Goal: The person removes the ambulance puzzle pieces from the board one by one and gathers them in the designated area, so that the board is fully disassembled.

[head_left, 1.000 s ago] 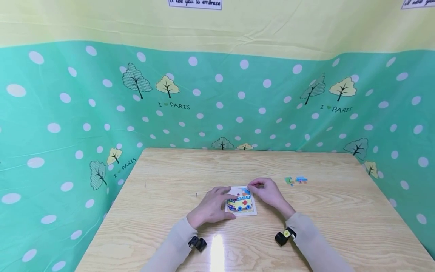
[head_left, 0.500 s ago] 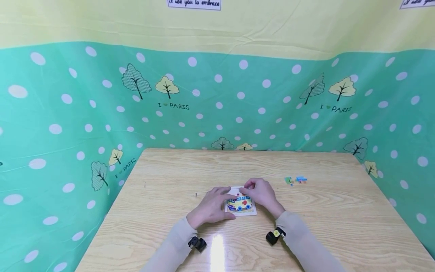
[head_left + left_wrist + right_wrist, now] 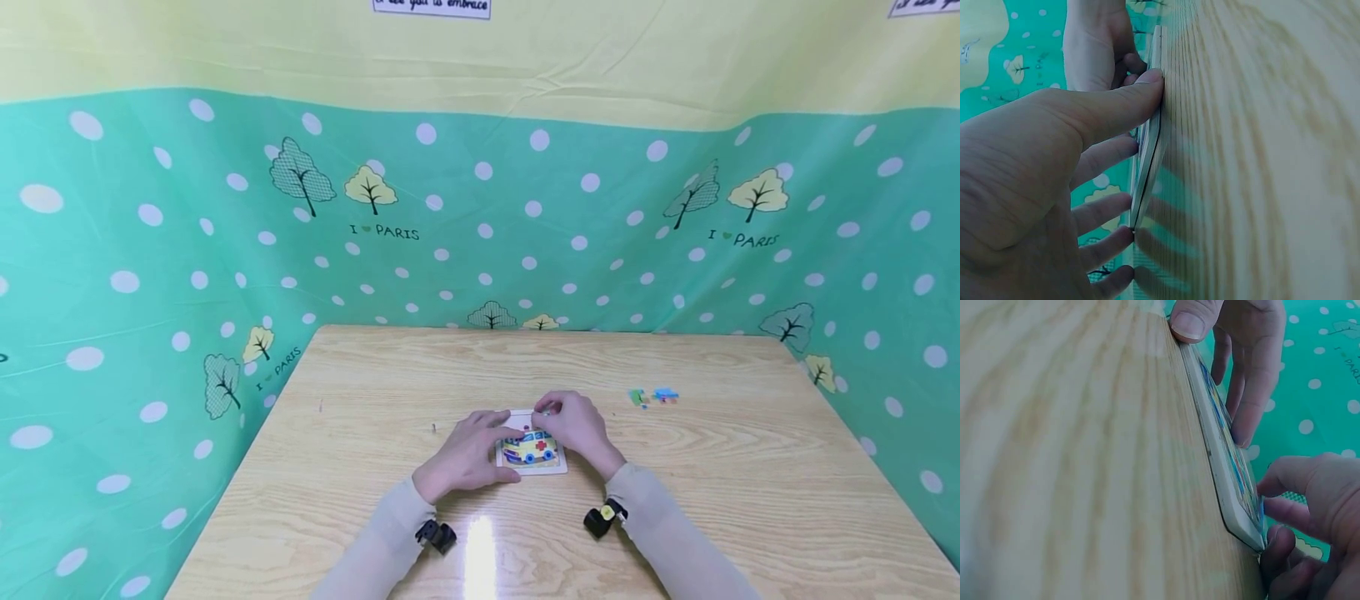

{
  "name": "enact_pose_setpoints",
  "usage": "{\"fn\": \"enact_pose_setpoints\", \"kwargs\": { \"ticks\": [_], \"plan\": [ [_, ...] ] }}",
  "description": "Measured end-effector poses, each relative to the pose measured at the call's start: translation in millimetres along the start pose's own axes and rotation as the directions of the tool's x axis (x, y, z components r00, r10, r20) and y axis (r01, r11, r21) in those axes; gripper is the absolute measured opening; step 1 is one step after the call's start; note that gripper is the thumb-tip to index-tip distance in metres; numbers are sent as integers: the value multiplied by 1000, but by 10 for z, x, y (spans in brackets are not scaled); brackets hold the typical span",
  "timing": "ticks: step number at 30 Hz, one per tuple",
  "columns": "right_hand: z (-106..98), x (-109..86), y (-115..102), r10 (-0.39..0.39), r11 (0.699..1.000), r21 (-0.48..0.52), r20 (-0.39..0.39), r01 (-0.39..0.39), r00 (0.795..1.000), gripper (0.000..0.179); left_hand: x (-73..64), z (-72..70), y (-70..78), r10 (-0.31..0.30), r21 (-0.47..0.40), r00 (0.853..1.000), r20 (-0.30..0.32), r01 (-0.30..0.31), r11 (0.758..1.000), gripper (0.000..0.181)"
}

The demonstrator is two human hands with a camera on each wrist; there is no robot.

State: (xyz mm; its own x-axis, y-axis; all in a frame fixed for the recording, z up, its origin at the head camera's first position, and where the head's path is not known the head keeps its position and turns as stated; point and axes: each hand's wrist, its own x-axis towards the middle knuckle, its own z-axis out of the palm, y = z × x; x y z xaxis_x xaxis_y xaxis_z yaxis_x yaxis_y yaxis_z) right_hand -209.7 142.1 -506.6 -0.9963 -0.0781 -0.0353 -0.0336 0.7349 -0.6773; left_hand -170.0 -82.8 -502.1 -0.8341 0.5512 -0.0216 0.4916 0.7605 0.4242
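A small picture puzzle of a yellow ambulance (image 3: pixel 538 450) in a white-rimmed tray lies flat on the table in the head view. My left hand (image 3: pixel 468 454) spans the tray's left side, thumb at the near edge, index finger reaching over the picture and the other fingers spread toward the far edge. At the far right corner my right hand (image 3: pixel 576 423) bends its fingers over the tray. In the right wrist view its thumb and index finger pinch a small blue puzzle piece (image 3: pixel 1262 507) right at the tray's end. The right hand hides that corner in the head view.
Loose blue pieces (image 3: pixel 664 395) and a green piece (image 3: pixel 637 398) lie on the wooden table (image 3: pixel 720 492) to the right, behind the right hand. A tiny dark bit (image 3: pixel 433 428) lies left of the left hand. A green dotted cloth (image 3: pixel 480 225) hangs behind the table.
My right hand has shifted left from the tray's far right corner to over its far edge, then stayed nearly still. The left hand holds its place on the tray.
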Motion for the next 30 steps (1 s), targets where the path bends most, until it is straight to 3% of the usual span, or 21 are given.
{"fn": "enact_pose_setpoints", "kwargs": {
  "ticks": [6, 11, 23, 30],
  "plan": [
    [-44, 15, 74, -57, 997, 64, 60, 53, 997, 21, 2, 0, -1, 3, 3, 1000, 0, -3, 1000, 69],
    [-124, 18, 160, -136, 983, 140, 159, 114, 978, 30, -2, -6, -7, -6, -3, 1000, 11, 6, 1000, 69],
    [-192, -1, 216, -210, 976, 105, 194, 192, 958, 29, 0, -10, -12, -12, -17, 1000, 13, 12, 1000, 69],
    [-257, -30, 256, -251, 967, 100, 268, 232, 930, 41, -1, 2, 8, -7, -8, 1000, 10, 7, 1000, 70]
  ]
}}
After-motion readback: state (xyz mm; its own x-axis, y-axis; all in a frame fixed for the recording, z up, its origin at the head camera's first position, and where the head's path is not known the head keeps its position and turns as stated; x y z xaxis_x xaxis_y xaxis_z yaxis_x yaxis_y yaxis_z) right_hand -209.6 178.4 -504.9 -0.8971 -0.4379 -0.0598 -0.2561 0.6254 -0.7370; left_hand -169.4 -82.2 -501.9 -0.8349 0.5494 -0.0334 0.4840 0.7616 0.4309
